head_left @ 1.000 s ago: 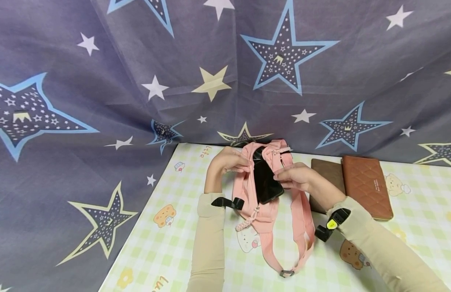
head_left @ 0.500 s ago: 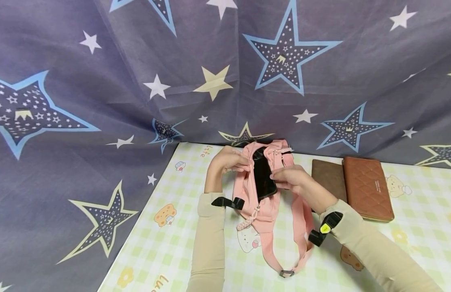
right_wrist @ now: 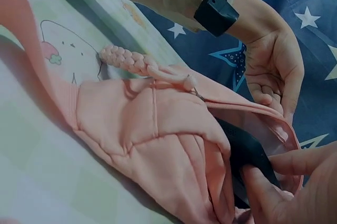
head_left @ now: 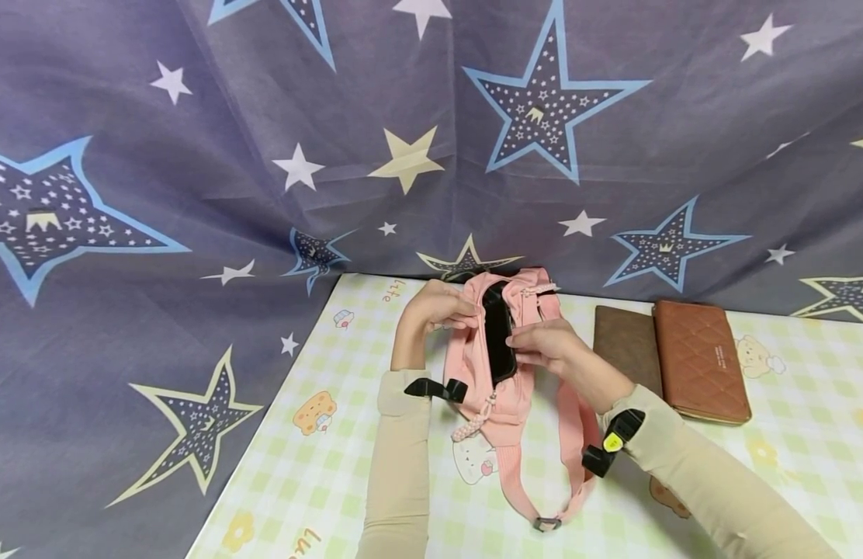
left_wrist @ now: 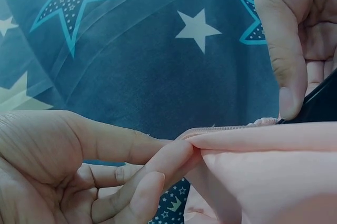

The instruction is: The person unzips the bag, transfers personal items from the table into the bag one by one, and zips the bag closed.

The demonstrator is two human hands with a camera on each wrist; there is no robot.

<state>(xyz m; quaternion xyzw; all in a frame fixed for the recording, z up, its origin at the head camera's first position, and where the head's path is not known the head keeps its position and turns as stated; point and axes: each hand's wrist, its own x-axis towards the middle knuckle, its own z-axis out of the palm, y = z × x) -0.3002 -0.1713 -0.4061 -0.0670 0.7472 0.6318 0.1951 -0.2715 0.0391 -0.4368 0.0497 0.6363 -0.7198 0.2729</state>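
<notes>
Pink bag (head_left: 469, 359) fabric is pinched at the opening's edge by your left grip (head_left: 438, 307); your right grip (head_left: 549, 345) pinches the black phone (head_left: 499, 341) within that opening. Seating it seems underway; next, likely press deeper, edge held wide.

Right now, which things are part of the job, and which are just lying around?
In the job:
Pink bag, edge pinched by the left hand
Black phone, held by the right hand at the bag's opening

Lying around, it seems:
Brown quilted case
Dark brown flat thing beside it
</notes>
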